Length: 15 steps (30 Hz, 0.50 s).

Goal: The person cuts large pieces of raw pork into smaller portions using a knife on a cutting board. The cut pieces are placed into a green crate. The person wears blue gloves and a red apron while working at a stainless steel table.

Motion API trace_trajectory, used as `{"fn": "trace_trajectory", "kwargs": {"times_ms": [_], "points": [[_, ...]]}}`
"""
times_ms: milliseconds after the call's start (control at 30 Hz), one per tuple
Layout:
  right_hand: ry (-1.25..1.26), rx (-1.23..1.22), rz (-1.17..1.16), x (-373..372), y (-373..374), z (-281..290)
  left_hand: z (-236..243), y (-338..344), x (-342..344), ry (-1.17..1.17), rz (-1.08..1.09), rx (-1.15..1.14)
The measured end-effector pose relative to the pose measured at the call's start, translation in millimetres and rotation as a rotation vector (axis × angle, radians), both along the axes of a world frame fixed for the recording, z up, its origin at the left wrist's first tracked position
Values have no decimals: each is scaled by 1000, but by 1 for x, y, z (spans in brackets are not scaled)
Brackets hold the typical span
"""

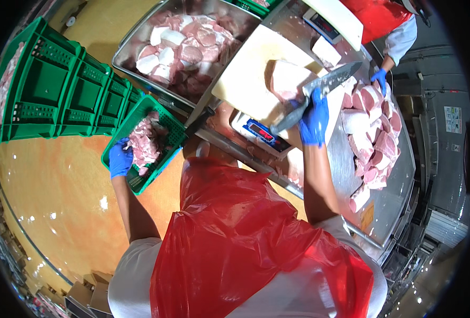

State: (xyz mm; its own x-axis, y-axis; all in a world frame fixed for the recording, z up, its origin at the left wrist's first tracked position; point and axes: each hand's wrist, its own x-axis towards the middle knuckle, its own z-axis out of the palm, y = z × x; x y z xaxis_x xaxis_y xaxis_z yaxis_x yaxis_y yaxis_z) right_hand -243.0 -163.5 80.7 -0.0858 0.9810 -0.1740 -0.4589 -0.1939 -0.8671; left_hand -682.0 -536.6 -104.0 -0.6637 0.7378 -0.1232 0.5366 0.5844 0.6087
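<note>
My left hand, in a blue glove, is at the left side of a green perforated crate, against pale pink meat trimmings inside it. Its fingers are partly hidden, and I cannot tell whether they grip the rim or the meat. My blue-gloved right hand is closed around a large knife over the white cutting board. The wide grey blade points to the far right. Just left of that hand a block of pale meat rests on the board.
A steel tub of meat pieces stands beyond the crate, with stacked green crates to the left. A digital scale sits before the board. Cut meat is heaped on the steel table; a co-worker's gloved hand touches its far end.
</note>
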Motion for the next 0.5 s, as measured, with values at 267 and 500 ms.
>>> {"fn": "trace_trajectory", "kwargs": {"times_ms": [267,500], "points": [[180,331,96,-92,85,80,137,176,39,128,-293,433],[-330,18,221,63,-54,53,167,272,136,-307,-585,482]]}}
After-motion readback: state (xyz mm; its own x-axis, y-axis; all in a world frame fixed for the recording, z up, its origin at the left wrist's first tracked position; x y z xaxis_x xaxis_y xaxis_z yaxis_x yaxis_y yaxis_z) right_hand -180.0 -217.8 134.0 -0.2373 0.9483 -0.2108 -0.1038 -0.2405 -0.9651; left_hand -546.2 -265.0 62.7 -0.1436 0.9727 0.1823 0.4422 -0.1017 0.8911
